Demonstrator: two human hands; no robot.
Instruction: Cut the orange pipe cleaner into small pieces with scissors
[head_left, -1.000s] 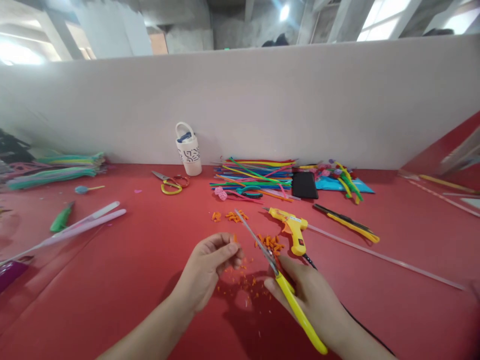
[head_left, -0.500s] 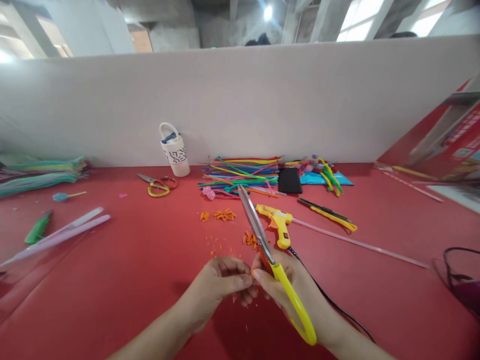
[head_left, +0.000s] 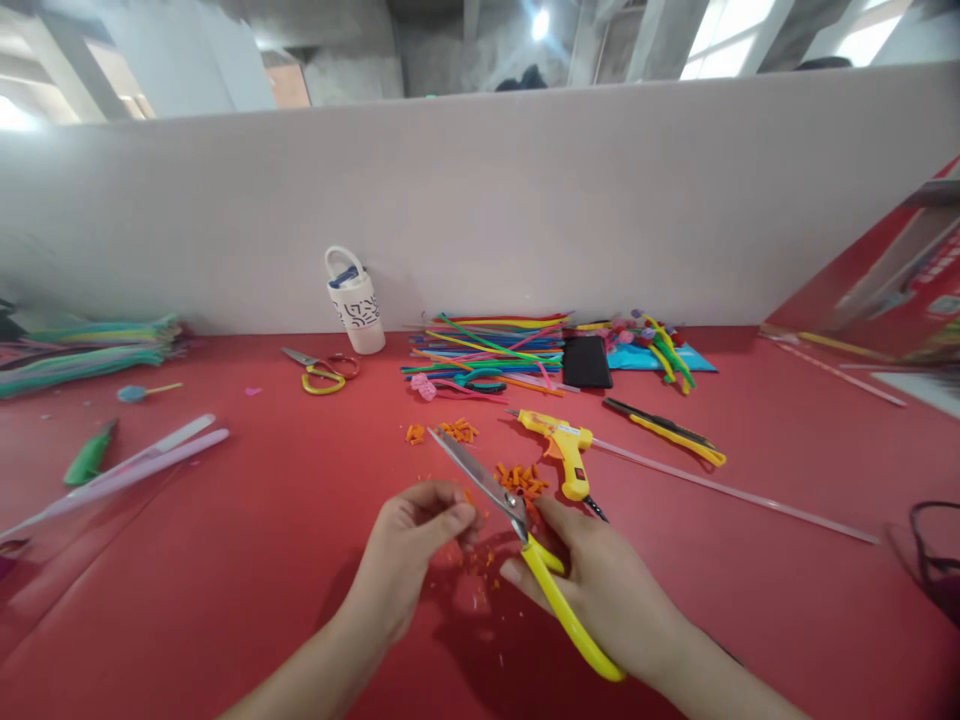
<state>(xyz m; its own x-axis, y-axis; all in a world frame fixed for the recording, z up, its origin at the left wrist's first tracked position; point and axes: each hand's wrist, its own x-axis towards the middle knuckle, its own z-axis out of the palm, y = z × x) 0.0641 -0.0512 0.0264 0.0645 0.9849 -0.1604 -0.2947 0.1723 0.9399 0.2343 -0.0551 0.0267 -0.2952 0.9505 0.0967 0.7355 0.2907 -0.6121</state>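
My right hand is closed around the yellow handle of a pair of scissors, whose blades point away and to the left. To its left, my left hand pinches a small orange piece at the fingertips, slightly apart from the blades. Just beyond the right hand lies a pile of short orange pieces. Further off is a second pile of orange pieces, partly behind the blade tip, with a small orange cluster beside it. Tiny orange scraps are scattered on the red table between my hands.
A yellow glue gun with a long glue stick lies right of centre. Behind are colourful pipe cleaners, a black box, a white tumbler and other scissors. A black-and-yellow tool rests at right, a green tube at left.
My hands, together before, have moved apart, the left one leftward. The scissors have swung left and tilted lower. More of the near orange pile shows.
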